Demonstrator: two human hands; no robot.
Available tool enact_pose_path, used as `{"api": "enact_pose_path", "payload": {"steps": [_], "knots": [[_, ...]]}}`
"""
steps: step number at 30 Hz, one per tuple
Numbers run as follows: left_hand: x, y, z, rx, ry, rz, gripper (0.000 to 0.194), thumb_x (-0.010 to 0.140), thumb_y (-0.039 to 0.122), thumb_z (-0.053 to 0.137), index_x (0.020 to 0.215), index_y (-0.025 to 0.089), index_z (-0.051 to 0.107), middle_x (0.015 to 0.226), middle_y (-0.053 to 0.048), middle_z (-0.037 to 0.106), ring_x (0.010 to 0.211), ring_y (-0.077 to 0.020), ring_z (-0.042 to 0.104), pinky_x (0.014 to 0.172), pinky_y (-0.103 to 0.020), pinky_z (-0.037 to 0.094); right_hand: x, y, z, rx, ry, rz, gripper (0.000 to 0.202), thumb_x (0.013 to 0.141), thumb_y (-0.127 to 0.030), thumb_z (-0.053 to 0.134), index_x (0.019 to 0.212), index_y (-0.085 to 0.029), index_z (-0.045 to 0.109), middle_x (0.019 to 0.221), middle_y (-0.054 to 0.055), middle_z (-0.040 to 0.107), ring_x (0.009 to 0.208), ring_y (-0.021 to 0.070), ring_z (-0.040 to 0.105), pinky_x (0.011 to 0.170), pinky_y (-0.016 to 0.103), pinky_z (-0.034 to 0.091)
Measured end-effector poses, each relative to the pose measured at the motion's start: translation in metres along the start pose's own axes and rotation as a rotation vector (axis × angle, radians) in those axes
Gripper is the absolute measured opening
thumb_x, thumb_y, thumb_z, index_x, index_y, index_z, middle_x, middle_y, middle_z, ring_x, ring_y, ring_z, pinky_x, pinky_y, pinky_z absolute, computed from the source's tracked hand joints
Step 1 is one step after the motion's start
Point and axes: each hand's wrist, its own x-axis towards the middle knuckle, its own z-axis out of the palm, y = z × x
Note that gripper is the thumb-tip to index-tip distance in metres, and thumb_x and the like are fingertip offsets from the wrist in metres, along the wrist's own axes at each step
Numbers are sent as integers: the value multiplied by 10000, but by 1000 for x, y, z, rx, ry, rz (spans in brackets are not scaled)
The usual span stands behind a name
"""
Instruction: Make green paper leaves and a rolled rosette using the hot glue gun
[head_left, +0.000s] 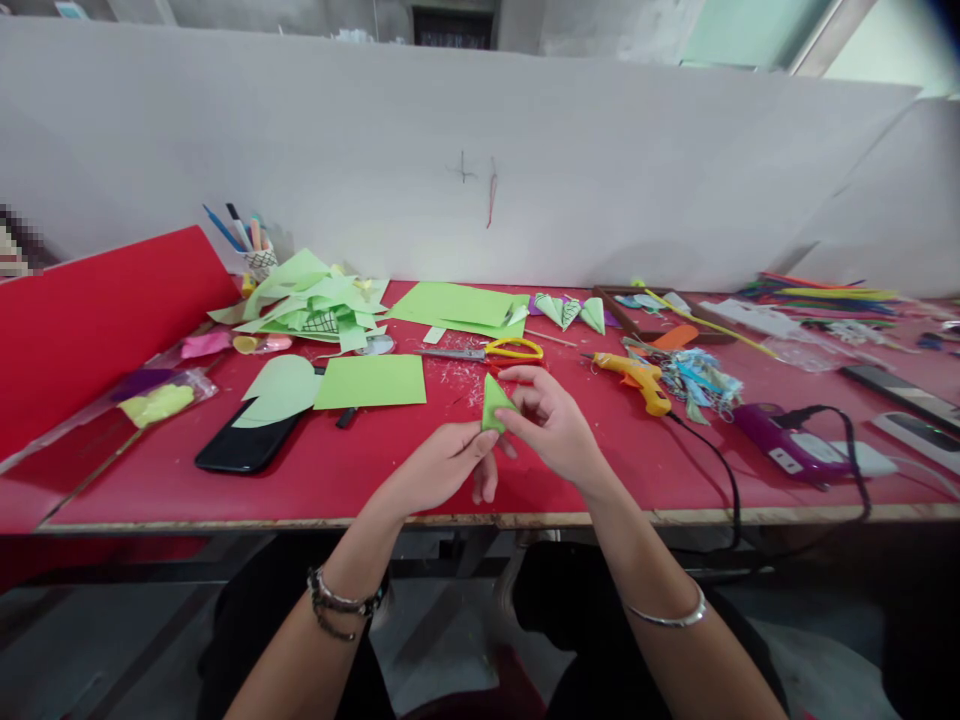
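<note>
Between my two hands is a small green paper cone [494, 402], its point facing up, held over the front part of the red table [420, 480]. My left hand [450, 465] pinches its lower end with the thumb. The fingers of my right hand [547, 420] grip its right side. Just beyond the hands lie scissors [514, 350] with yellow handles. To the left rest a green paper sheet [371, 382] and a rounded pale green paper piece [277, 390], which partly covers a black phone [244, 440]. Several finished-looking green cones [592, 314] sit at the back.
A heap of green paper scraps [315, 305] lies back left near a pen cup [260, 258]. On the right are a yellow glue gun [637, 380] with a black cord, a tangle of threads [701, 380] and a purple power strip [795, 445]. A white partition [337, 170] stands behind.
</note>
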Motion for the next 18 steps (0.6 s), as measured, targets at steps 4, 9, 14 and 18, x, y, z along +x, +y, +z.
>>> {"api": "enact_pose_path", "payload": {"steps": [4, 9, 14, 18], "knots": [[-1, 2, -1, 73, -30, -13, 382, 871, 396, 308, 737, 134, 551, 502, 1, 587, 470, -99, 540, 562, -204, 422, -1, -3, -1, 28, -179, 60, 173, 798, -343, 489, 752, -177, 505, 547, -45, 525, 447, 80, 485, 486, 228, 375], [4, -3, 0, 49, 12, -45, 330, 853, 394, 354, 737, 142, 533, 492, 14, 588, 449, -98, 541, 502, -191, 409, -1, -5, 0, -69, -109, 39, 273, 816, -338, 468, 595, -178, 466, 440, -58, 466, 427, 75, 457, 442, 208, 326], [7, -5, 3, 15, 67, -67, 320, 836, 379, 395, 691, 134, 540, 471, 20, 572, 423, -83, 519, 479, -177, 399, 0, -3, 1, -65, -85, 43, 272, 813, -320, 472, 583, -175, 465, 451, -61, 447, 418, 66, 447, 433, 200, 320], [9, -6, 10, 56, 237, -6, 339, 827, 379, 401, 627, 133, 522, 429, 30, 532, 410, -80, 495, 477, -175, 389, 1, -1, 4, -24, -51, 37, 270, 797, -337, 491, 585, -172, 461, 466, -57, 454, 437, 70, 452, 448, 199, 332]]}}
